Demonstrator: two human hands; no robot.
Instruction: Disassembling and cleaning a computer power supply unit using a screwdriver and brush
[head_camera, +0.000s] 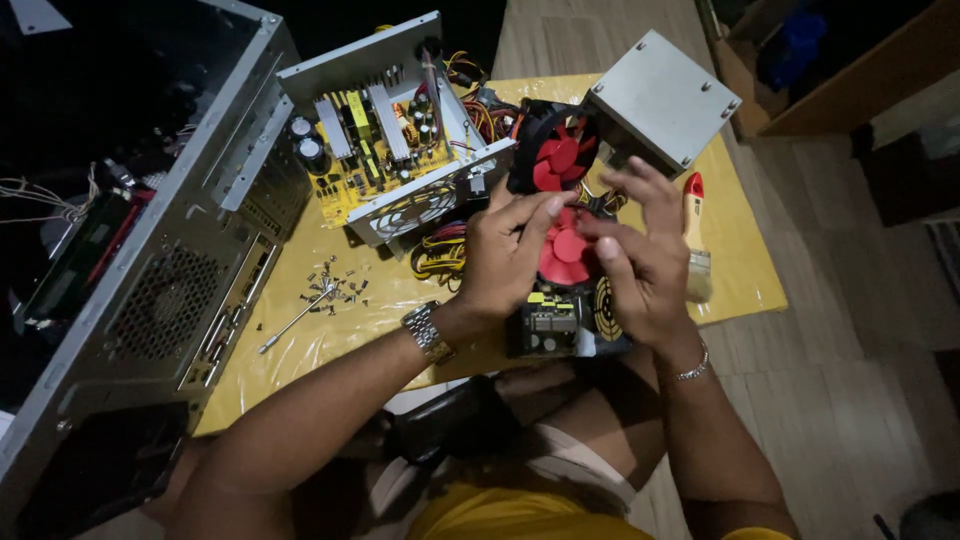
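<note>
A: Both hands are up over the yellow sheet (745, 270), and the red fan (562, 252) sits right between them, above a black power supply (560, 325) at the near edge

B: Grip?

A: The left hand (505, 255) pinches the fan's top edge, thumb and forefinger closed on it; the right hand (640, 260) has its fingers spread and curled round the other side, likely to steady it. Whether the fan is lifted or seated, I can't quite tell, the hands cover its frame

B: And around them?

A: A second red fan (553, 150) stands behind, against a grey metal cover (660, 98). An opened power supply (395, 130) shows its yellow board. Loose screws (335, 285) and a screwdriver (295, 322) lie together at the left, within easy reach. A brush (695, 235) rests by the right hand, and the computer case (150, 250) lies along the left
</note>
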